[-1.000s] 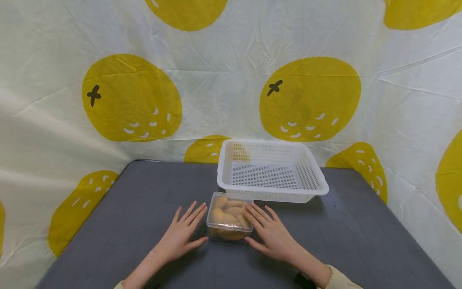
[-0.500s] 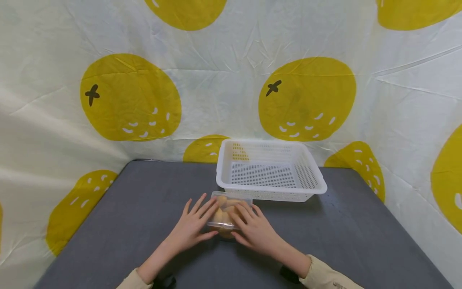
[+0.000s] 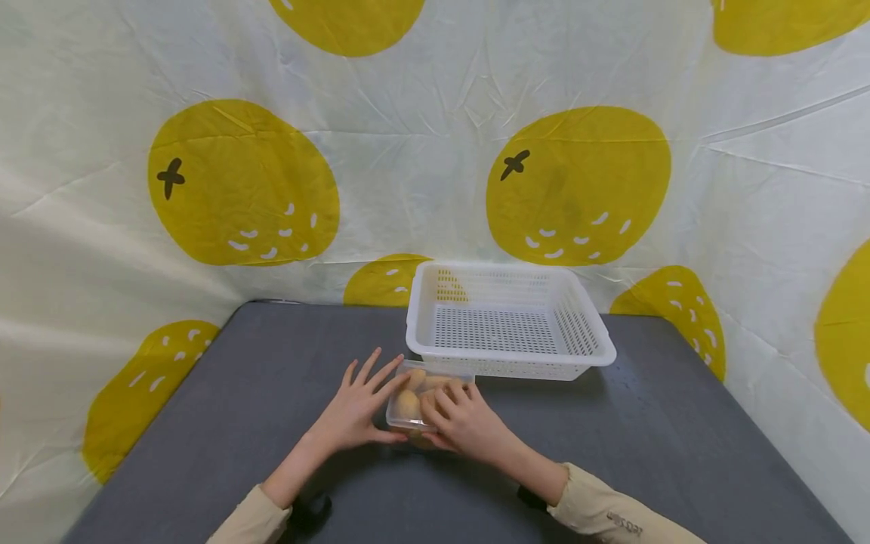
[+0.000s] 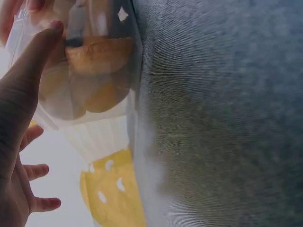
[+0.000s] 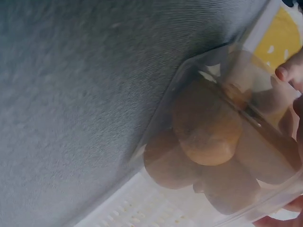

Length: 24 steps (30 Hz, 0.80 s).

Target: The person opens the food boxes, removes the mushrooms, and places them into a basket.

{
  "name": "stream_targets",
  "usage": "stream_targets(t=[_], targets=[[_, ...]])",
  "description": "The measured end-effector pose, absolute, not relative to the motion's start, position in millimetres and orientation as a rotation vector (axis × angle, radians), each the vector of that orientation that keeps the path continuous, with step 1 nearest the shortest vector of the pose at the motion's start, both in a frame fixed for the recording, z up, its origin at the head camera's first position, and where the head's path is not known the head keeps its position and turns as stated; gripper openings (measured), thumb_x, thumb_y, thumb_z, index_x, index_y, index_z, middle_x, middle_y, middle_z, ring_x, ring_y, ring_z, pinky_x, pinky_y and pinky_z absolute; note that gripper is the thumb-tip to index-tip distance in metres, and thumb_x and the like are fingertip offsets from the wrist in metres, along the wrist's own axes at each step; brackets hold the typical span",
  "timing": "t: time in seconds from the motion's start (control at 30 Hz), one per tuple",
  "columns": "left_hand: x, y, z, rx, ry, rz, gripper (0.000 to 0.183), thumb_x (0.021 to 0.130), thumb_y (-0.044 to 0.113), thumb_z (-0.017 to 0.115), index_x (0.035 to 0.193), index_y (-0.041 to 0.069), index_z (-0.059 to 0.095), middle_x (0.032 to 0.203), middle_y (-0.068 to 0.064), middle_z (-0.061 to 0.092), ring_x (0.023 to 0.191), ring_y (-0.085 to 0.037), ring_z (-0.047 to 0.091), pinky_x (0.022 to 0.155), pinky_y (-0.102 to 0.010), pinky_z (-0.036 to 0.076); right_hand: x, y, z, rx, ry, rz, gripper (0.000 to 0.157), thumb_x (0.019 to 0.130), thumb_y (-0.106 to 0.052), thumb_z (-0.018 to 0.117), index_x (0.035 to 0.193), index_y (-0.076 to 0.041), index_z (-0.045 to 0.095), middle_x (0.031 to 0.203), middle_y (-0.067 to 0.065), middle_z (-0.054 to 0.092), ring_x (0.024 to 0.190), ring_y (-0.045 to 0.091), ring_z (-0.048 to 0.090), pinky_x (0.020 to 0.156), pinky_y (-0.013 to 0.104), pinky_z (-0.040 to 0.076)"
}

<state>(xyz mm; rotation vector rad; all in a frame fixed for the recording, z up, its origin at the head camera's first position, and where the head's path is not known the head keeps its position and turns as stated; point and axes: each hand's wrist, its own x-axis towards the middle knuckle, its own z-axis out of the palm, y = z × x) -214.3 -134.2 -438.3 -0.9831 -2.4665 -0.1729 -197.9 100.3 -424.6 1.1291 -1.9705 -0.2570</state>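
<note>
Right hand (image 3: 470, 428) inward — over box (image 3: 408, 406) edge

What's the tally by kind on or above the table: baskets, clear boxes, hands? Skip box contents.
White basket: 1
Clear box: 1
Hands: 2 (left hand, right hand)
Total: 4

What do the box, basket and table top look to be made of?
Box: probably glossy plastic, being see-through with bright glints.
Basket: likely moulded plastic, smooth and white, with regular holes in its walls and floor.
Table top: apparently matte grey cloth, since fine ribbing shows in both wrist views, though a textured sheet is possible.
</note>
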Motion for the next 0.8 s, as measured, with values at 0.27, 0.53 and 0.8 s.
stream_targets(t=[0.27,0.53,0.8], targets=[[-217,-130,-440,-0.99,-2.494,-0.134,0.094,0.06,0.072,0.061,0.136,0.02,0.037,0.146,0.001,0.03,0.133,-0.035,0.025,0.093,-0.062,0.03,-203,99,-430,1.153,-1.788,-0.433,0.042,0.093,-0.044,0.033,0.102,-0.012,0.058,0.087,0.005,0.06,0.078,0.024,0.059,0.062,0.036,0.05],[-212,-127,-442,-0.963,-2.529,-0.099,0.102,0.059,0.07,0.063,0.14,0.019,0.03,0.145,-0.001,0.031,0.129,-0.039,0.032,0.09,-0.063,0.033,-199,95,-428,1.127,-1.664,-0.529,0.041,0.098,-0.033,0.023,0.096,-0.011,0.059,0.08,0.006,0.061,0.069,0.023,0.061,0.057,0.034,0.051],[-213,-126,-441,-0.946,-2.531,-0.101,0.102,0.058,0.069,0.064,0.14,0.02,0.031,0.146,0.0,0.03,0.128,-0.039,0.033,0.089,-0.063,0.033,-192,95,-408,1.129,-1.606,-0.538,0.039,0.098,-0.029,0.026,0.092,-0.012,0.061,0.075,0.002,0.061,0.066,0.018,0.06,0.056,0.031,0.051]])
